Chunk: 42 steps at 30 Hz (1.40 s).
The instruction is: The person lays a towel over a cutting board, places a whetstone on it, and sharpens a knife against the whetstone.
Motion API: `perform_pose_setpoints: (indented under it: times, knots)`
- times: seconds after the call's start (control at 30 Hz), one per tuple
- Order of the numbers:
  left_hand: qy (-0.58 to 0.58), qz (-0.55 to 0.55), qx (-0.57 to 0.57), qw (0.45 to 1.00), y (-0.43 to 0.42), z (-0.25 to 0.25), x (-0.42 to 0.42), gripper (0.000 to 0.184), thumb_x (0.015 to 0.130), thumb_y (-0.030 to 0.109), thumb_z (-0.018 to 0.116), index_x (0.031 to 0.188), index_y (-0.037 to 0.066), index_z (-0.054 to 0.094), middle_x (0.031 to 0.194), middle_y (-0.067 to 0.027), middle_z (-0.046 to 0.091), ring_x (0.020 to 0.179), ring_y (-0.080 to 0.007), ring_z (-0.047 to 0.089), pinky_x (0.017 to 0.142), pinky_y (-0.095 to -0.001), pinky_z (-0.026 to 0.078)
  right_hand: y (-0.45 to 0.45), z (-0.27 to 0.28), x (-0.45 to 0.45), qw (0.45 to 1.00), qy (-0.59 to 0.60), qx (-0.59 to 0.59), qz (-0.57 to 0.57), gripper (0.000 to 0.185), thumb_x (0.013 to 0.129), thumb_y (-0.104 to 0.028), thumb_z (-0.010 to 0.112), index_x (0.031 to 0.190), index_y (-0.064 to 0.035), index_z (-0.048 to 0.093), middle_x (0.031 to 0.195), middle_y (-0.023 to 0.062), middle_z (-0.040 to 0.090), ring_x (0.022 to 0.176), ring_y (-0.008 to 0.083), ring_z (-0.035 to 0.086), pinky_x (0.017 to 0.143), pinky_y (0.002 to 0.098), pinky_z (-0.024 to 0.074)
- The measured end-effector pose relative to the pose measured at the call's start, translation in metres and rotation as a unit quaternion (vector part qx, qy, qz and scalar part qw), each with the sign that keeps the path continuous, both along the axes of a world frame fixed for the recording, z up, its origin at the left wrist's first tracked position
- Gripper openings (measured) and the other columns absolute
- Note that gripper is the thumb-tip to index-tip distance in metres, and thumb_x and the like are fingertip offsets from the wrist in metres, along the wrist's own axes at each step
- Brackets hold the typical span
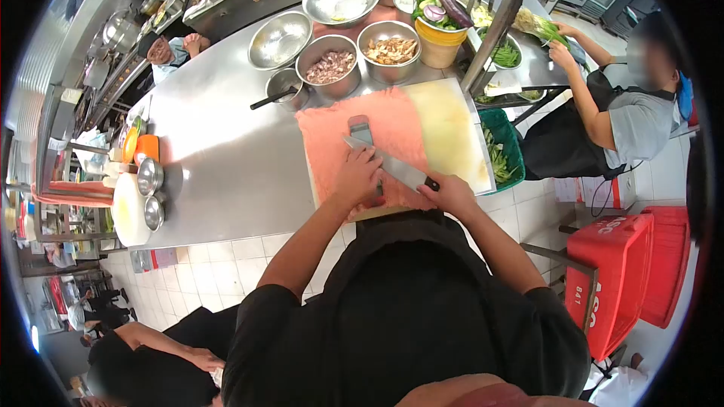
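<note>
A kitchen knife (403,172) lies slantwise across a long, narrow whetstone (361,133). My right hand (450,194) is closed round the knife's black handle. With its fingers close together, my left hand (359,174) presses on the blade near the tip and hides part of the stone. Under the whetstone is a pink cloth (328,139), spread over most of a pale yellowish cutting board (454,124). The board sits at the right end of the steel table (226,173).
Behind the board stand a pot of chopped meat (329,66), a pot of brown pieces (390,51) and a yellow bucket (440,47) of vegetables. At right, a person (626,98) handles greens. A green basket (501,151) sits beside the board; a red cooler (611,279) stands behind.
</note>
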<state>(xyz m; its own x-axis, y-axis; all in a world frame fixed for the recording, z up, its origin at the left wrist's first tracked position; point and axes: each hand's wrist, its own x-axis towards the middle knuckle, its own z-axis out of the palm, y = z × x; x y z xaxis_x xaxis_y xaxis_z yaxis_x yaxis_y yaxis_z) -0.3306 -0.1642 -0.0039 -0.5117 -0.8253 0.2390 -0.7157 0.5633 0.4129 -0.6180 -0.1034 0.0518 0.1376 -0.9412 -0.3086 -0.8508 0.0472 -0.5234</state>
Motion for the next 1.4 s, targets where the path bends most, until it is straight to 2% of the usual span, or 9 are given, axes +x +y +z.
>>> perform_pose_setpoints:
  times: [0.23, 0.43, 0.53, 0.63, 0.7, 0.83, 1.17, 1.27, 1.4]
  knots:
    - [-0.066, 0.034, 0.009, 0.997, -0.045, 0.010, 0.032, 0.029, 0.097, 0.027, 0.065, 0.119, 0.010, 0.075, 0.135, -0.0104, 0.066, 0.132, -0.0314, 0.056, 0.115, -0.0527, 0.040, -0.051, -0.020, 0.027, 0.998, -0.038, -0.020, 0.035, 0.048, 0.093, -0.056, 0.070, 0.126, -0.0220, 0.075, 0.094, 0.0151, 0.078, 0.090, 0.0392, 0.075, 0.080, 0.0511, 0.0593]
    - [-0.051, 0.027, -0.022, 0.998, -0.004, 0.017, 0.018, 0.030, 0.096, 0.026, 0.067, 0.121, 0.011, 0.073, 0.137, -0.0122, 0.066, 0.130, -0.0343, 0.058, 0.114, -0.0507, 0.041, -0.020, -0.007, 0.013, 0.999, -0.009, 0.018, 0.029, 0.049, 0.093, -0.057, 0.071, 0.122, -0.0175, 0.075, 0.094, 0.0160, 0.077, 0.091, 0.0407, 0.074, 0.081, 0.0521, 0.0589]
    - [-0.067, 0.056, -0.002, 0.996, -0.029, 0.008, 0.025, 0.027, 0.095, 0.028, 0.068, 0.114, 0.011, 0.076, 0.129, -0.0082, 0.067, 0.129, -0.0301, 0.058, 0.110, -0.0508, 0.043, -0.046, -0.019, 0.024, 0.999, -0.019, 0.007, 0.032, 0.049, 0.093, -0.056, 0.071, 0.124, -0.0181, 0.075, 0.096, 0.0151, 0.078, 0.092, 0.0414, 0.074, 0.083, 0.0521, 0.0587]
    - [-0.059, 0.073, -0.059, 0.994, -0.052, 0.007, 0.039, 0.025, 0.093, 0.027, 0.069, 0.111, 0.010, 0.076, 0.124, -0.0081, 0.067, 0.126, -0.0296, 0.059, 0.108, -0.0482, 0.045, -0.066, -0.019, 0.040, 0.994, -0.046, -0.090, 0.032, 0.047, 0.093, -0.054, 0.072, 0.123, -0.0180, 0.074, 0.098, 0.0144, 0.078, 0.091, 0.0415, 0.074, 0.083, 0.0514, 0.0586]
    - [-0.012, 0.058, -0.016, 0.998, -0.051, 0.011, 0.038, 0.023, 0.094, 0.026, 0.069, 0.110, 0.011, 0.077, 0.126, -0.0089, 0.067, 0.127, -0.0307, 0.060, 0.108, -0.0503, 0.044, -0.062, -0.021, 0.038, 0.993, -0.065, -0.095, 0.026, 0.046, 0.093, -0.052, 0.073, 0.122, -0.0173, 0.075, 0.098, 0.0141, 0.079, 0.091, 0.0411, 0.074, 0.082, 0.0506, 0.0587]
    - [-0.014, 0.046, -0.004, 0.999, -0.012, 0.010, 0.026, 0.021, 0.093, 0.026, 0.070, 0.108, 0.013, 0.077, 0.123, -0.0088, 0.067, 0.122, -0.0310, 0.061, 0.104, -0.0492, 0.047, -0.038, -0.034, 0.017, 0.996, -0.042, -0.029, 0.067, 0.045, 0.093, -0.051, 0.074, 0.122, -0.0160, 0.075, 0.096, 0.0135, 0.079, 0.090, 0.0381, 0.076, 0.080, 0.0501, 0.0587]
    - [-0.051, 0.077, -0.023, 0.995, -0.048, -0.008, 0.027, 0.022, 0.094, 0.028, 0.067, 0.107, 0.013, 0.077, 0.121, -0.0068, 0.067, 0.117, -0.0287, 0.062, 0.104, -0.0471, 0.047, -0.067, -0.043, 0.029, 0.996, -0.006, -0.068, 0.065, 0.049, 0.093, -0.052, 0.074, 0.131, -0.0207, 0.072, 0.091, 0.0182, 0.077, 0.086, 0.0424, 0.074, 0.075, 0.0527, 0.0576]
    - [-0.051, 0.075, -0.013, 0.996, -0.022, -0.001, 0.016, 0.023, 0.094, 0.029, 0.066, 0.106, 0.013, 0.078, 0.120, -0.0063, 0.068, 0.118, -0.0275, 0.062, 0.105, -0.0461, 0.046, -0.047, -0.024, 0.021, 0.996, 0.007, -0.045, 0.075, 0.049, 0.094, -0.050, 0.074, 0.133, -0.0207, 0.070, 0.090, 0.0186, 0.076, 0.086, 0.0430, 0.074, 0.074, 0.0530, 0.0572]
    - [-0.048, 0.060, -0.036, 0.996, -0.006, 0.007, 0.010, 0.025, 0.094, 0.030, 0.065, 0.105, 0.013, 0.079, 0.121, -0.0064, 0.068, 0.120, -0.0269, 0.061, 0.106, -0.0464, 0.045, -0.028, -0.013, 0.014, 0.998, -0.030, -0.018, 0.047, 0.047, 0.094, -0.048, 0.074, 0.126, -0.0144, 0.072, 0.090, 0.0206, 0.076, 0.086, 0.0438, 0.074, 0.074, 0.0532, 0.0568]
